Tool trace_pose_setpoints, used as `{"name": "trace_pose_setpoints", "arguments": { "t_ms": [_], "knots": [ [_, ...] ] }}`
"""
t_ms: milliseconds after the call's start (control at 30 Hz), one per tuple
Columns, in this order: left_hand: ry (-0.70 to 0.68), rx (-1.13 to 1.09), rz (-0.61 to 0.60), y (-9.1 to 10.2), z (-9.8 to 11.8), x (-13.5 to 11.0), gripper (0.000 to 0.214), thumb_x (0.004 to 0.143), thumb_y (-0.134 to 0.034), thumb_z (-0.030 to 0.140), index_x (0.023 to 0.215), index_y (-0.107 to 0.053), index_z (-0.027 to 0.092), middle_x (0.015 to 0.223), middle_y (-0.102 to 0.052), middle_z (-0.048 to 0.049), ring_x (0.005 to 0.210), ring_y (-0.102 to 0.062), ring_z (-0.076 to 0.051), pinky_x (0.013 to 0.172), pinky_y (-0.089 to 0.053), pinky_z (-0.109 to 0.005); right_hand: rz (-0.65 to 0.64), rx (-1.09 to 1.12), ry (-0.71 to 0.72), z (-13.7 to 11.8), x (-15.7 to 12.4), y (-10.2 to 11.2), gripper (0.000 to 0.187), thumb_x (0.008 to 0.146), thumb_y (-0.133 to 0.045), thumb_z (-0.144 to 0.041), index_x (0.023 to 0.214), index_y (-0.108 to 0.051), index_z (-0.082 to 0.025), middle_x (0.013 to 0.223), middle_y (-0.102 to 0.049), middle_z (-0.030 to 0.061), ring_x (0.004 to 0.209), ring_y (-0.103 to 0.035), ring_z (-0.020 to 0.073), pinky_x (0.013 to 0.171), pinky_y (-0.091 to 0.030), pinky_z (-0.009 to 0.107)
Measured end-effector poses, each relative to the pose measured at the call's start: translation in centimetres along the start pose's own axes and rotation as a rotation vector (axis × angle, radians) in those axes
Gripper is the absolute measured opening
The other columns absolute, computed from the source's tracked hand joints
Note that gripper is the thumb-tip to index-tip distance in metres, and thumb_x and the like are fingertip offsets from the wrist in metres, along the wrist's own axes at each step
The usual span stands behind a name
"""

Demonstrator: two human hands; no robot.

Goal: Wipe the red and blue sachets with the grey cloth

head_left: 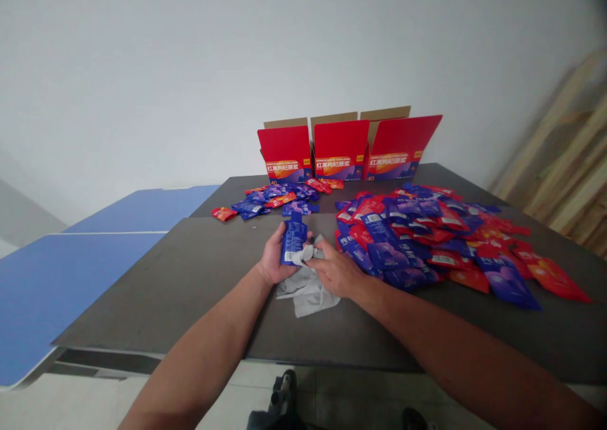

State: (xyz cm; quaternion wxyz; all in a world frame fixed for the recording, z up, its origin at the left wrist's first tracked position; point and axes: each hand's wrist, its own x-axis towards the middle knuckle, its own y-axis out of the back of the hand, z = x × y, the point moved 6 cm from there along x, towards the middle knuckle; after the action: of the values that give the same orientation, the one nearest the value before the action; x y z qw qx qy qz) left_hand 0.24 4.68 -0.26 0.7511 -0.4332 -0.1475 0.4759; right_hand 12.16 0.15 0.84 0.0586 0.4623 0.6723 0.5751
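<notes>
Upright in my left hand (pixel 274 256) is a blue spouted pouch (pixel 294 239), its printed side facing me and its narrow end up. My right hand (pixel 337 270) is closed on a grey cloth (pixel 317 298), a bunched part of which presses against the pouch's lower right side. The rest of the cloth hangs down over the dark table (pixel 203 272). Close beside my right hand spreads a large heap of blue and red pouches (pixel 417 227). A smaller group of pouches (pixel 251 207) lies beyond my left hand.
Along the table's far edge stand three open red boxes, a left box (pixel 287 152), a middle box (pixel 340 148) and a right box (pixel 401 145), flaps raised. A blue table (pixel 118 253) adjoins on the left. Wooden boards (pixel 569 158) lean at the right.
</notes>
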Motion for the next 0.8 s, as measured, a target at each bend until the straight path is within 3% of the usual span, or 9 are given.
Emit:
{"name": "trace_pose_setpoints", "arguments": {
  "t_ms": [200,333,433,533,800],
  "knots": [
    [0.146,0.037,-0.087,-0.5,-1.3,-0.3,0.061,0.088,-0.039,0.063,0.101,-0.063,0.009,0.073,-0.063,-0.0092,0.066,-0.064,-0.021,0.061,-0.051,-0.032,-0.112,-0.054,0.141,-1.1,0.0,-0.5,0.033,0.091,-0.052,-0.026,0.122,-0.063,-0.029,0.128,-0.048,0.0108,0.100,-0.056,0.0224,0.085,-0.050,0.036],
    [0.150,0.047,-0.010,0.0,-1.7,-0.1,0.054,0.089,-0.045,0.059,0.099,-0.064,0.009,0.080,-0.067,-0.0098,0.068,-0.066,-0.019,0.065,-0.051,-0.030,-0.146,-0.134,0.010,-0.5,0.2,-0.4,0.039,0.091,-0.046,-0.021,0.127,-0.058,-0.029,0.127,-0.049,0.0111,0.094,-0.058,0.0214,0.079,-0.050,0.033],
    [0.166,0.085,-0.011,0.0,-2.1,0.0,0.051,0.087,-0.050,0.058,0.095,-0.065,0.010,0.079,-0.068,-0.0089,0.064,-0.065,-0.018,0.056,-0.049,-0.027,-0.136,-0.163,-0.101,0.1,0.3,0.0,0.039,0.092,-0.043,-0.022,0.129,-0.056,-0.028,0.123,-0.050,0.0112,0.090,-0.059,0.0204,0.076,-0.049,0.030],
    [0.184,0.120,-0.038,-0.2,-2.3,0.0,0.047,0.087,-0.051,0.056,0.096,-0.065,0.012,0.077,-0.067,-0.0077,0.061,-0.062,-0.017,0.047,-0.043,-0.024,-0.104,-0.149,-0.149,0.6,0.3,0.2,0.039,0.092,-0.042,-0.020,0.128,-0.055,-0.025,0.116,-0.050,0.0102,0.089,-0.058,0.0194,0.077,-0.048,0.028],
    [0.198,0.186,-0.068,-0.3,-2.4,-0.1,0.044,0.089,-0.048,0.055,0.099,-0.063,0.014,0.075,-0.062,-0.0072,0.061,-0.058,-0.015,0.046,-0.041,-0.021,0.036,-0.042,-0.223,2.4,0.3,0.1,0.041,0.091,-0.038,-0.016,0.129,-0.054,-0.019,0.110,-0.049,0.0106,0.091,-0.056,0.0203,0.083,-0.048,0.031]
  ]
}}
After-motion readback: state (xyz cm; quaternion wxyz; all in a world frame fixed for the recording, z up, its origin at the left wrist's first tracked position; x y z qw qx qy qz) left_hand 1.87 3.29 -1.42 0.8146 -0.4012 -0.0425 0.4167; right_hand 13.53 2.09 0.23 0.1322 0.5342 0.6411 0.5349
